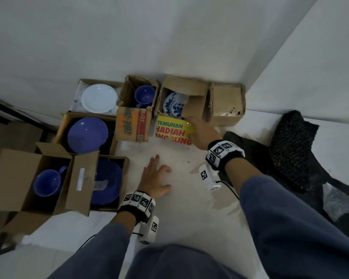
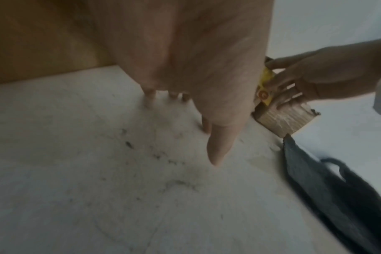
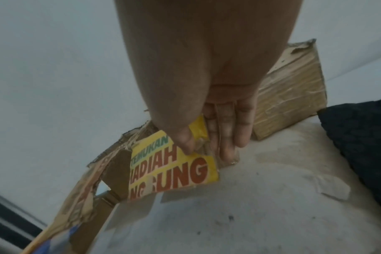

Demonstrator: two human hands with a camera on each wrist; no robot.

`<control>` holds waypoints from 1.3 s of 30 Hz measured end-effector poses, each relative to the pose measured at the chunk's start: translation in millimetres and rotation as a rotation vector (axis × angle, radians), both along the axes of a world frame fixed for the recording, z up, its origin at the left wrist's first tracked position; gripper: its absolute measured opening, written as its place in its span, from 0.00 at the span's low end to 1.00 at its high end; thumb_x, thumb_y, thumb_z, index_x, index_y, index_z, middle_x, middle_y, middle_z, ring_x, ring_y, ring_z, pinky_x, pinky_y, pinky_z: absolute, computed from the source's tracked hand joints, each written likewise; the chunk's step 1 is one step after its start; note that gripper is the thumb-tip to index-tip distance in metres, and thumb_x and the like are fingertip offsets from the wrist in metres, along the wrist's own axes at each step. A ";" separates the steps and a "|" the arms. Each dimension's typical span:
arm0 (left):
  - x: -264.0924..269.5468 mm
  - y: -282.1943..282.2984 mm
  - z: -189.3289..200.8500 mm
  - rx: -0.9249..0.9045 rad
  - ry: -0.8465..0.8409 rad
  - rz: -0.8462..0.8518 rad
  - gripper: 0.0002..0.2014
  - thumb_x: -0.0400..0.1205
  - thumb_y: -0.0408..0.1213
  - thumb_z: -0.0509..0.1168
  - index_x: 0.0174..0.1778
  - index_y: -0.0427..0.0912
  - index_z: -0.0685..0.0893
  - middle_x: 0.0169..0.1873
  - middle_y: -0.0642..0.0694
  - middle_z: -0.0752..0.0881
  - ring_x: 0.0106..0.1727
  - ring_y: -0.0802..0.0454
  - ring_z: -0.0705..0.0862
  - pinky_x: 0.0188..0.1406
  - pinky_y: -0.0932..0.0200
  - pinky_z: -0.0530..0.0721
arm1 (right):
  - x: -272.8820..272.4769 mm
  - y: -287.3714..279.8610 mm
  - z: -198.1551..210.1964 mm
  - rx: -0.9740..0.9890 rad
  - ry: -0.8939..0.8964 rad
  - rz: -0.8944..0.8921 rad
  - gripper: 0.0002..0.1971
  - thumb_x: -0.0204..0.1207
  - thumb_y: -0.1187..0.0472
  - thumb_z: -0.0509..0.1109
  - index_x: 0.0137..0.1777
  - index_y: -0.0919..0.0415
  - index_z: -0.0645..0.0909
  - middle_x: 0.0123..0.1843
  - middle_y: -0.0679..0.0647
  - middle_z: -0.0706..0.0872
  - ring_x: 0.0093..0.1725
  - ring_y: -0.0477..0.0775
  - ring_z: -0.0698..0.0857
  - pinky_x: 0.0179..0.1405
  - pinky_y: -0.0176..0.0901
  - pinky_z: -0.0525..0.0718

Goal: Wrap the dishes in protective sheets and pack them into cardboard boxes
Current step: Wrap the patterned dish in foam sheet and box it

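Note:
A cardboard box with a yellow printed front [image 1: 173, 131] [image 3: 174, 171] stands against the wall and holds a blue-and-white patterned plate [image 1: 172, 105] on edge. My right hand [image 1: 201, 129] [image 3: 207, 120] grips this box at its front right corner, thumb on the yellow face and fingers down the side. The left wrist view shows that same right hand [image 2: 315, 77] on the box corner [image 2: 264, 89]. My left hand [image 1: 156, 178] [image 2: 196, 68] lies flat on the white floor with fingers spread, holding nothing.
Along the wall and to the left stand several open boxes: a white plate [image 1: 99, 98], a blue cup [image 1: 144, 95], a blue plate [image 1: 87, 134], another blue cup [image 1: 46, 185] and another blue plate [image 1: 109, 182]. A closed box [image 1: 227, 103] sits right of the yellow one. Black padded sheets [image 1: 290, 148] lie at right.

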State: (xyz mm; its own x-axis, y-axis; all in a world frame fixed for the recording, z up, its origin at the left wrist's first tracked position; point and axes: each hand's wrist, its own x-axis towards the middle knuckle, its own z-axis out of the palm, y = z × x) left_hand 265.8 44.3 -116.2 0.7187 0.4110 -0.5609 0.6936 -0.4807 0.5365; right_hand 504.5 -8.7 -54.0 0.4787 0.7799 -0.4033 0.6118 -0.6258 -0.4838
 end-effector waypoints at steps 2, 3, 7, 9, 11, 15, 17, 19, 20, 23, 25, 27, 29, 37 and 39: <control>-9.2 4.7 10.9 -0.106 -0.145 0.108 0.14 0.76 0.41 0.72 0.54 0.63 0.81 0.77 0.47 0.73 0.80 0.47 0.69 0.79 0.47 0.68 | -5.6 -5.9 6.8 0.009 0.027 -0.015 0.28 0.80 0.60 0.67 0.80 0.47 0.68 0.67 0.61 0.83 0.63 0.64 0.84 0.61 0.58 0.84; -14.1 4.4 18.2 -0.143 -0.234 0.165 0.12 0.78 0.40 0.71 0.51 0.64 0.82 0.65 0.49 0.83 0.68 0.52 0.81 0.69 0.48 0.78 | -9.9 -12.9 9.8 0.013 0.047 -0.014 0.27 0.81 0.60 0.67 0.79 0.49 0.70 0.66 0.61 0.84 0.60 0.63 0.85 0.61 0.59 0.84; -27.9 -6.3 52.1 -0.079 -0.481 0.209 0.10 0.80 0.32 0.70 0.47 0.55 0.87 0.41 0.57 0.88 0.42 0.57 0.86 0.42 0.64 0.83 | -37.4 -61.4 11.4 0.010 0.166 -0.014 0.24 0.80 0.57 0.69 0.76 0.49 0.76 0.63 0.57 0.87 0.57 0.57 0.88 0.60 0.56 0.87; -30.7 -12.2 66.1 0.059 -0.603 0.162 0.09 0.79 0.30 0.72 0.45 0.50 0.87 0.43 0.59 0.86 0.43 0.58 0.84 0.40 0.70 0.77 | -53.6 -87.3 14.0 -0.064 0.227 0.027 0.22 0.78 0.54 0.71 0.73 0.47 0.79 0.60 0.53 0.89 0.54 0.53 0.89 0.58 0.54 0.88; -29.8 -13.7 71.9 0.214 -0.675 0.108 0.06 0.78 0.32 0.73 0.46 0.47 0.88 0.46 0.56 0.80 0.45 0.60 0.80 0.43 0.74 0.74 | -67.9 -108.4 23.4 -0.187 0.318 0.086 0.17 0.79 0.54 0.71 0.67 0.49 0.82 0.52 0.52 0.91 0.41 0.50 0.91 0.47 0.51 0.92; -23.3 -20.2 71.6 0.426 -0.609 -0.041 0.09 0.74 0.32 0.74 0.49 0.47 0.91 0.60 0.43 0.75 0.61 0.41 0.76 0.60 0.48 0.81 | -87.2 -141.2 41.3 -0.444 0.387 0.128 0.15 0.80 0.54 0.70 0.64 0.56 0.82 0.43 0.57 0.91 0.30 0.50 0.91 0.37 0.49 0.92; -23.2 -25.1 69.7 0.478 -0.623 -0.135 0.17 0.73 0.30 0.73 0.57 0.48 0.90 0.69 0.36 0.73 0.70 0.36 0.73 0.69 0.44 0.76 | -92.9 -151.3 47.6 -0.482 0.290 0.170 0.15 0.81 0.51 0.68 0.61 0.60 0.81 0.38 0.56 0.91 0.27 0.49 0.89 0.40 0.52 0.92; -21.8 -25.8 69.0 0.473 -0.639 -0.175 0.23 0.74 0.31 0.71 0.66 0.48 0.87 0.75 0.33 0.70 0.75 0.34 0.70 0.73 0.44 0.73 | -97.4 -157.5 54.0 -0.461 0.203 0.181 0.12 0.83 0.51 0.66 0.53 0.60 0.82 0.34 0.55 0.87 0.27 0.51 0.88 0.42 0.54 0.92; -19.0 -24.8 70.0 0.453 -0.628 -0.180 0.25 0.74 0.32 0.71 0.69 0.48 0.85 0.77 0.33 0.68 0.77 0.33 0.69 0.74 0.42 0.74 | -99.2 -158.8 58.1 -0.453 0.153 0.188 0.11 0.84 0.52 0.65 0.47 0.59 0.81 0.33 0.54 0.85 0.29 0.53 0.87 0.42 0.54 0.92; -5.7 -16.1 71.8 0.404 -0.549 -0.204 0.29 0.75 0.31 0.71 0.73 0.52 0.80 0.80 0.36 0.64 0.80 0.36 0.66 0.74 0.43 0.75 | -104.8 -156.6 65.9 -0.473 -0.007 0.240 0.17 0.85 0.55 0.64 0.33 0.55 0.69 0.32 0.53 0.76 0.33 0.56 0.79 0.42 0.52 0.86; 5.3 -9.6 73.1 0.370 -0.514 -0.215 0.32 0.77 0.32 0.71 0.79 0.54 0.74 0.80 0.40 0.65 0.79 0.40 0.68 0.72 0.43 0.78 | -108.8 -155.4 70.3 -0.519 -0.021 0.271 0.18 0.85 0.57 0.64 0.32 0.54 0.68 0.32 0.53 0.74 0.31 0.55 0.75 0.41 0.52 0.83; 15.7 -7.0 75.2 0.251 -0.422 -0.197 0.37 0.80 0.38 0.70 0.85 0.57 0.63 0.75 0.44 0.69 0.75 0.44 0.72 0.68 0.44 0.80 | -111.0 -156.9 71.9 -0.539 -0.010 0.274 0.15 0.85 0.60 0.63 0.35 0.56 0.72 0.34 0.54 0.76 0.33 0.56 0.76 0.41 0.52 0.81; 23.6 -7.8 73.2 0.152 -0.268 -0.191 0.42 0.81 0.45 0.70 0.87 0.61 0.53 0.72 0.44 0.72 0.72 0.43 0.74 0.67 0.45 0.79 | -113.8 -159.9 71.6 -0.455 -0.056 0.263 0.08 0.83 0.61 0.63 0.44 0.61 0.80 0.42 0.58 0.83 0.41 0.61 0.83 0.44 0.55 0.86; 24.1 -35.2 59.4 -0.112 -0.143 -0.063 0.45 0.84 0.34 0.67 0.88 0.59 0.43 0.80 0.39 0.70 0.73 0.39 0.77 0.68 0.46 0.79 | -128.9 -166.7 33.0 -0.285 -0.456 0.085 0.45 0.64 0.34 0.76 0.74 0.57 0.64 0.69 0.61 0.73 0.65 0.65 0.74 0.57 0.60 0.76; 24.0 -37.2 60.7 -0.119 -0.149 -0.016 0.42 0.84 0.33 0.66 0.88 0.55 0.47 0.79 0.37 0.73 0.74 0.38 0.76 0.69 0.50 0.78 | -129.4 -165.7 35.8 -0.202 -0.441 0.063 0.36 0.67 0.39 0.73 0.69 0.57 0.66 0.64 0.58 0.73 0.61 0.63 0.75 0.47 0.54 0.77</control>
State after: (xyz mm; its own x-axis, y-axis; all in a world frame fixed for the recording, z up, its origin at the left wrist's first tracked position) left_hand 289.8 7.1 -55.5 0.8032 0.3362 -0.4917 0.5951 -0.4176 0.6866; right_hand 375.0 -174.4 -18.2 0.5925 0.7397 -0.3190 0.7706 -0.6358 -0.0431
